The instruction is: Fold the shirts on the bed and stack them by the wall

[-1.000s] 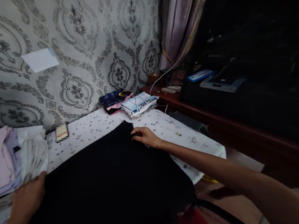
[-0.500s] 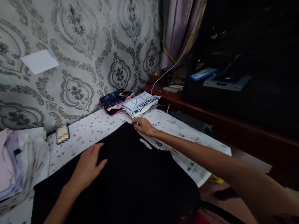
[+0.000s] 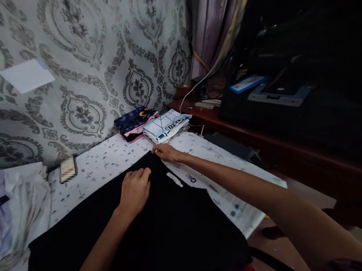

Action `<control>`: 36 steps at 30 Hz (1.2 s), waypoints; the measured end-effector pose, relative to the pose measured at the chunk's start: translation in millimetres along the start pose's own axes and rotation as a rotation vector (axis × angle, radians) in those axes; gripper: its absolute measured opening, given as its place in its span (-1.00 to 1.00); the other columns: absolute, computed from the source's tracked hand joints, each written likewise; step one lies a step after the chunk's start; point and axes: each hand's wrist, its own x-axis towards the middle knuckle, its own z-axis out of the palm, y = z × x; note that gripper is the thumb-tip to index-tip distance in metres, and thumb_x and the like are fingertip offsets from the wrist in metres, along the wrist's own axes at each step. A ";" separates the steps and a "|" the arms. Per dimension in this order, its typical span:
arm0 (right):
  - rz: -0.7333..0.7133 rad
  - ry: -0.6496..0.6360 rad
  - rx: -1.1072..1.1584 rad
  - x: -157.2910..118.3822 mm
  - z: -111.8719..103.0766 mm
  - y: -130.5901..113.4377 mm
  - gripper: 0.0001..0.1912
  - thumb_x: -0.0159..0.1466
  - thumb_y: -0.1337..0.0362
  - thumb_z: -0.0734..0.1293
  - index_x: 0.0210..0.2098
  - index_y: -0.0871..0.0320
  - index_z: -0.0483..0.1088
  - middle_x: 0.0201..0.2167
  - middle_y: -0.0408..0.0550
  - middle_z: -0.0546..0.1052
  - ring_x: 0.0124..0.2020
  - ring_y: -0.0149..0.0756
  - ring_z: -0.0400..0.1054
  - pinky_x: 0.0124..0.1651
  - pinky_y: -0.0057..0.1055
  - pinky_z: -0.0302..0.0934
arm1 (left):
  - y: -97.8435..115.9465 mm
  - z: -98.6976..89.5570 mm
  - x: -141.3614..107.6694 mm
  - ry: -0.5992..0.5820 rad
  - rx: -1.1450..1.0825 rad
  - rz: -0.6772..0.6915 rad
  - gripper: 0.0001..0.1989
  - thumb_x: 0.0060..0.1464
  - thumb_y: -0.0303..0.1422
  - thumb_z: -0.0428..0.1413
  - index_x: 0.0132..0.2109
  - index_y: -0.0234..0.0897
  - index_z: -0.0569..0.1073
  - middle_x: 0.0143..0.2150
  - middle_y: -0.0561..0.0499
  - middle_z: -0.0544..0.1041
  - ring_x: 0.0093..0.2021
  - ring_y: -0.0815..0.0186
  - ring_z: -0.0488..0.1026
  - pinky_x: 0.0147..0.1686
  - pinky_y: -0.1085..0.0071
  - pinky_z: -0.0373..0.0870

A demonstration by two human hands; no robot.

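Note:
A black garment point(image 3: 167, 235) lies spread over the patterned white bed sheet point(image 3: 104, 163), a white tag point(image 3: 174, 179) showing near its neckline. My right hand point(image 3: 167, 152) pinches the garment's far corner, close to the folded clothes. Over the garment's upper part is my left hand point(image 3: 136, 189), its fingers curled together against the black cloth. Whether cloth is caught between those fingers is hidden.
Beyond the right hand sit a folded white printed cloth point(image 3: 167, 125) and a folded navy cloth point(image 3: 136, 118). Light garments point(image 3: 20, 210) are piled at left, near a small blurred item point(image 3: 68, 168). A dark red wooden ledge point(image 3: 212, 122) runs along the right.
My left hand has moved right across the garment, and its spread fingers have curled in. My right hand keeps its pinch on the corner. The view has shifted slightly.

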 end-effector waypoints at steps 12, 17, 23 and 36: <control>0.085 0.024 0.013 14.1 11.6 5.8 -0.62 0.20 0.42 0.29 -0.08 -0.02 0.61 -0.04 -0.09 0.63 0.05 -0.08 0.46 0.11 -0.27 0.29 | 19.8 18.2 -17.0 -0.050 0.087 0.169 -0.79 0.24 -0.53 0.01 -0.07 -0.23 0.47 -0.23 -0.04 0.53 -0.20 0.18 0.51 -0.07 0.16 0.36; 0.104 0.046 -0.001 10.3 7.9 1.3 -0.64 0.20 0.44 0.27 -0.12 0.09 0.61 -0.15 -0.03 0.64 -0.04 -0.10 0.48 0.04 -0.31 0.29 | 30.2 18.1 -20.5 -0.145 0.079 0.139 -0.76 0.27 -0.54 -0.04 -0.01 -0.27 0.45 -0.15 -0.10 0.52 -0.12 0.16 0.49 -0.15 0.23 0.37; 0.015 0.204 -0.039 -18.7 14.1 -23.7 -0.61 0.35 0.33 0.16 0.09 0.20 0.45 -0.06 0.13 0.55 -0.04 -0.08 0.42 0.08 -0.22 0.24 | 37.4 14.5 -29.5 -0.161 0.045 0.145 -0.76 0.33 -0.47 -0.07 0.04 -0.32 0.42 -0.10 -0.13 0.50 -0.06 0.12 0.44 -0.11 0.20 0.36; -0.484 -0.057 -0.231 -108.0 36.4 -77.3 -0.49 0.25 0.05 0.38 0.15 0.06 0.40 -0.02 0.13 0.50 -0.02 0.04 0.38 -0.03 -0.07 0.33 | -74.1 -11.8 -122.3 -0.115 0.217 -0.327 -0.71 0.29 -0.47 -0.06 0.10 -0.30 0.39 0.02 -0.16 0.51 0.03 0.12 0.43 0.06 0.14 0.30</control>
